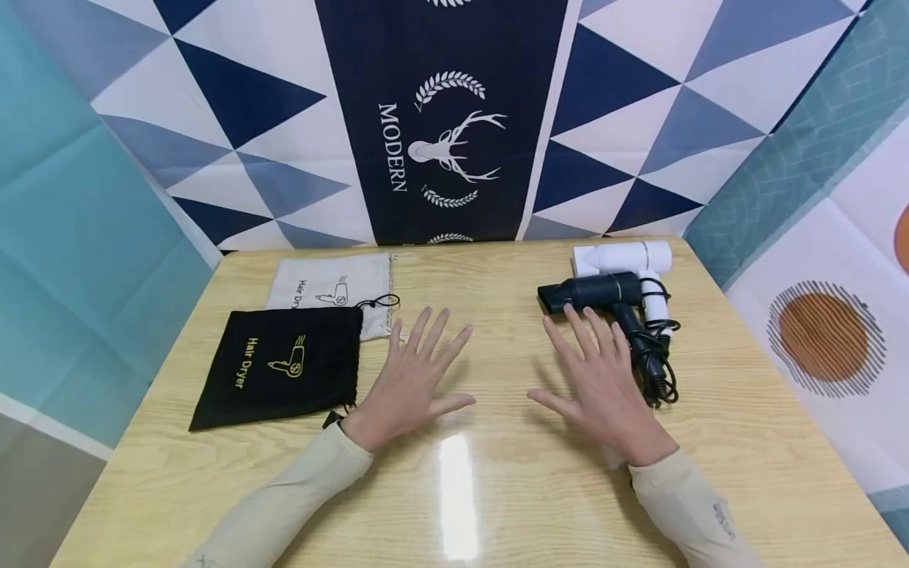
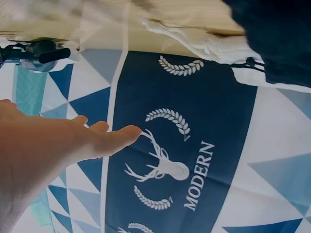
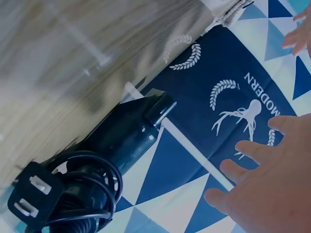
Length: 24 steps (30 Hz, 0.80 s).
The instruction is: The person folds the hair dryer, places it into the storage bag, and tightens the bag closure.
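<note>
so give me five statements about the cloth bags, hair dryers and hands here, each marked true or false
1. The black cloth drawstring bag with yellow print partly covers the white cloth bag. True.
2. In the head view, the black pistol-shaped hair dryer and white pistol-shaped hair dryer lie toward the right of the pale wooden table. True.
3. The white pistol-shaped hair dryer is inside the white cloth bag. False: it lies outside, beside the black one.
4. The left hand and right hand have their fingers spread. True.
5. The left hand grips the black cloth drawstring bag. False: it holds nothing.

White pouch (image 1: 329, 282) (partly out of sight)
</note>
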### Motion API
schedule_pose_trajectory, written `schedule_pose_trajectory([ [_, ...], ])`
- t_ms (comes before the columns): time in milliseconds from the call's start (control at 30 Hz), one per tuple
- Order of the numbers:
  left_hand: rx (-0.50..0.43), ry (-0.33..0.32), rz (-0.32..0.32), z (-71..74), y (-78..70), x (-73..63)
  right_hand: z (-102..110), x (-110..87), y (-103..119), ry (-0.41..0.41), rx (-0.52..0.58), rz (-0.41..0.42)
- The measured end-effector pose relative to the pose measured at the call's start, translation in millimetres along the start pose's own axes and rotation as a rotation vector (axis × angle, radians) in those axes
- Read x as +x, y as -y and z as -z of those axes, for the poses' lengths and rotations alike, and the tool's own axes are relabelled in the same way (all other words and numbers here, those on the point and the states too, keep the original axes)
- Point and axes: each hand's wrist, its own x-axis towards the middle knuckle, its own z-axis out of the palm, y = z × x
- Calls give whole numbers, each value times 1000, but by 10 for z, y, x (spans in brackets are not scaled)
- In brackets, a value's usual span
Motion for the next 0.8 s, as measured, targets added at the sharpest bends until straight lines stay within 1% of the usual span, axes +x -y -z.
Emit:
schedule_pose_trajectory([
  [33,-2,5,1,-4,-9,6,6,1,-15,4,4,-7],
  [133,-1,-8,-6,-10,-31,50,35,-7,-68,22,21,-51],
  [267,-4,-16,-14,14,-51,140,64,-40,-135,30,54,-146],
  [333,-6,-3,-15,31,-62,174,72,-62,-169,32,66,-195],
  [433,-13,-4,-15,58,-84,217,86,-82,-230,28,96,-260],
  [600,-37,-31,-23,105,-149,309,121,-107,-376,-14,143,-341],
  [700,-49,-40,-28,133,-182,348,138,-133,-455,-14,158,-388],
  [800,-46,-28,-23,158,-199,355,153,-161,-517,0,148,-406],
])
